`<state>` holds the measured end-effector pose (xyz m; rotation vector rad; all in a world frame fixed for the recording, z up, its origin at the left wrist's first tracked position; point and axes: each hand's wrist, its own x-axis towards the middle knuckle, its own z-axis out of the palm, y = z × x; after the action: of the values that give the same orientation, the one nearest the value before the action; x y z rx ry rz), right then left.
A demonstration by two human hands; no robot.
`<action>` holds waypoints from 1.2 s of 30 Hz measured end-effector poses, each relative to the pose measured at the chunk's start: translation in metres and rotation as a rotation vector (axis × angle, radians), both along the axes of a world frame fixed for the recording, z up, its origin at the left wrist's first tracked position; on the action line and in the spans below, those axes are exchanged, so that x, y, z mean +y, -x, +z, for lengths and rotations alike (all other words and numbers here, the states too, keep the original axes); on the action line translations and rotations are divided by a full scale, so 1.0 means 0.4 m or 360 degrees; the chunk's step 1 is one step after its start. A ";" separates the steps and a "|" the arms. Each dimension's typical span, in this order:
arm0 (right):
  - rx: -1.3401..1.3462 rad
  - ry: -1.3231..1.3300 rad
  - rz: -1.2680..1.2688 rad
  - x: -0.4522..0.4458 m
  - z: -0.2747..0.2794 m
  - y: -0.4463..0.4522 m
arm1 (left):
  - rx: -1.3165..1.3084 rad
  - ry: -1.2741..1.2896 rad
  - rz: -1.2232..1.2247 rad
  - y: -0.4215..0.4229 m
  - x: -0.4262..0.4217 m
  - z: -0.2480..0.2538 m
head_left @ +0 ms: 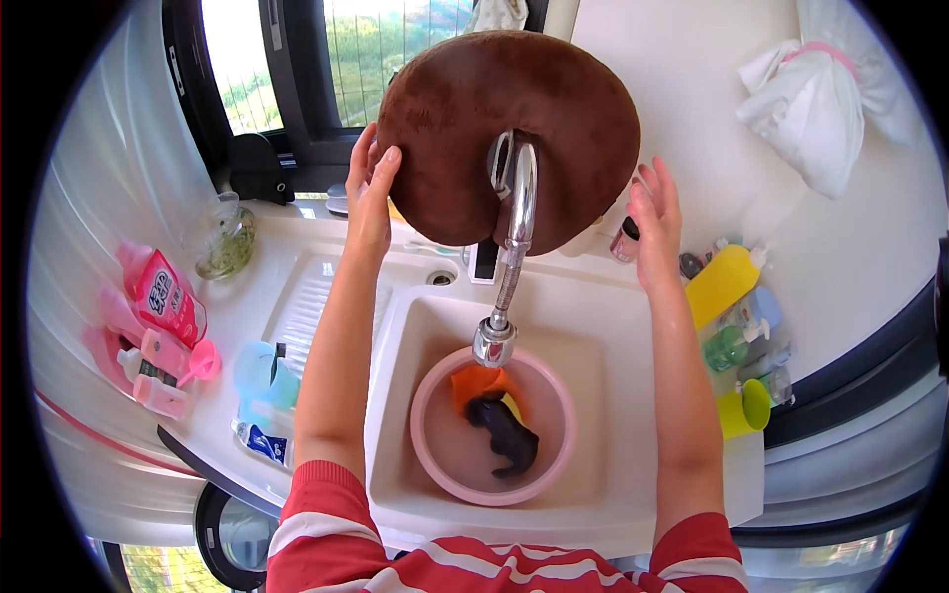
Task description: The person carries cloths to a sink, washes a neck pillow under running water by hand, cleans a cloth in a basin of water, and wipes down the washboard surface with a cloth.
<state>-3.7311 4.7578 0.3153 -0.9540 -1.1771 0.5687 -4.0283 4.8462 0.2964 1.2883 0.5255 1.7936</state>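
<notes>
A brown U-shaped neck pillow (pixel 430 128) is in front of me, high behind the sink, its opening around the chrome faucet (pixel 524 198). My left hand (pixel 372 193) grips its left edge, with the thumb in front and the fingers partly hidden behind. At the right edge, my right hand (pixel 656 219) is open with fingers stretched upward; whether it touches the pillow I cannot tell. Below the faucet head, a pink basin (pixel 423 445) stands in the white sink (pixel 603 425). It holds cloudy water with a dark cloth (pixel 509 440) and an orange cloth (pixel 476 382).
Pink detergent bottles (pixel 168 296), a light blue cup (pixel 265 376) and a toothpaste tube (pixel 262 442) line the left side. On the right are a yellow bottle (pixel 722 282), a yellow-green cup (pixel 744 407) and other bottles. A white bag (pixel 806 109) hangs at upper right.
</notes>
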 end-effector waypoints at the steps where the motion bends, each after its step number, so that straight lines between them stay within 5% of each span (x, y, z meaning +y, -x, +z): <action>1: -0.0021 -0.0012 -0.0016 0.001 0.007 -0.004 | 0.0006 -0.0005 0.0010 0.002 0.002 0.000; 4: -0.0320 -0.0236 -0.0207 0.044 0.073 -0.029 | 0.0270 -0.0139 0.0351 0.016 0.017 0.064; 8: -0.0944 -0.0785 -0.0430 0.095 0.274 0.022 | 0.0996 -0.0862 0.1160 -0.038 0.018 0.270; 10: -0.1231 -0.0601 -0.0272 0.134 0.347 0.061 | 0.1298 -0.1200 0.1310 -0.133 -0.029 0.372; 13: -0.1548 -0.0112 -0.0002 0.165 0.346 0.129 | 0.1806 -0.0821 0.0696 -0.173 0.041 0.406; 16: -0.1685 0.0047 -0.0163 0.165 0.359 0.125 | 0.1822 -0.0767 0.0916 -0.195 0.039 0.416; 19: -0.1424 -0.0806 -0.0501 0.181 0.325 0.136 | 0.1758 -0.0897 0.1017 -0.211 0.014 0.434; 26: -0.1599 -0.1180 -0.0785 0.178 0.356 0.156 | 0.1406 -0.1386 0.1367 -0.200 0.047 0.401; 36: -0.1760 -0.0784 -0.0781 0.167 0.363 0.155 | 0.1491 -0.1108 0.1296 -0.189 0.042 0.389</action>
<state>-3.7931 4.8248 0.4604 -1.0758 -1.8286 -0.7370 -3.9529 4.8629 0.4518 2.7328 1.1012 1.9794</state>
